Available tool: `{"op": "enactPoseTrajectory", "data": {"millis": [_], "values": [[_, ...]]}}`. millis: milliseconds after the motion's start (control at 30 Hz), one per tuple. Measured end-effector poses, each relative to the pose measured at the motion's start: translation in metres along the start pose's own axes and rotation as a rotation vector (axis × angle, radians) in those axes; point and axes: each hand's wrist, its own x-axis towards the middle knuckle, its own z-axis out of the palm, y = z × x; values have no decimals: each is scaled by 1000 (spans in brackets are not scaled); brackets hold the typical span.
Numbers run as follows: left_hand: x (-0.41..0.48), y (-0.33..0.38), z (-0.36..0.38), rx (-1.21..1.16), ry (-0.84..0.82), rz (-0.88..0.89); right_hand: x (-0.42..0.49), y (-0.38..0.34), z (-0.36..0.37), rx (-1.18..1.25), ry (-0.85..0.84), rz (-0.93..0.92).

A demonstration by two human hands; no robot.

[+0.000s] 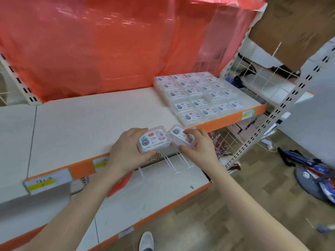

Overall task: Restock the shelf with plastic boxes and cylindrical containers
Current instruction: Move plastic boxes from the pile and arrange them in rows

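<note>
My left hand (125, 153) grips a clear plastic box (154, 140) with a white and red label, held above the front edge of the white shelf (87, 120). My right hand (197, 147) grips a second, tilted clear box (182, 137) of the same kind right beside the first; the two boxes nearly touch. At the shelf's right end lie several rows of the same labelled boxes (197, 96), stacked flat. No cylindrical containers show.
Orange plastic sheeting (108, 44) hangs behind the shelf. A lower white shelf (163, 189) with an orange edge juts out below my hands. A white wire rack and slotted upright (282, 105) stand to the right, with a cardboard box (293, 24) above and clutter on the floor.
</note>
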Motion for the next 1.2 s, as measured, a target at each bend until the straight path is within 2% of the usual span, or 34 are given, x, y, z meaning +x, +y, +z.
{"op": "enactPoseTrajectory", "data": {"millis": [400,633,1033,1200], "values": [[106,14,45,18,1,74,102,53,-33,-34,88,20],[125,29,71,29,-52,78,126,82,-44,-6,73,27],[132,49,108,-16,33,12,158,115,-53,-27,-59,-81],[128,48,115,-39,69,-6,162,124,-47,-89,-33,-162]]}}
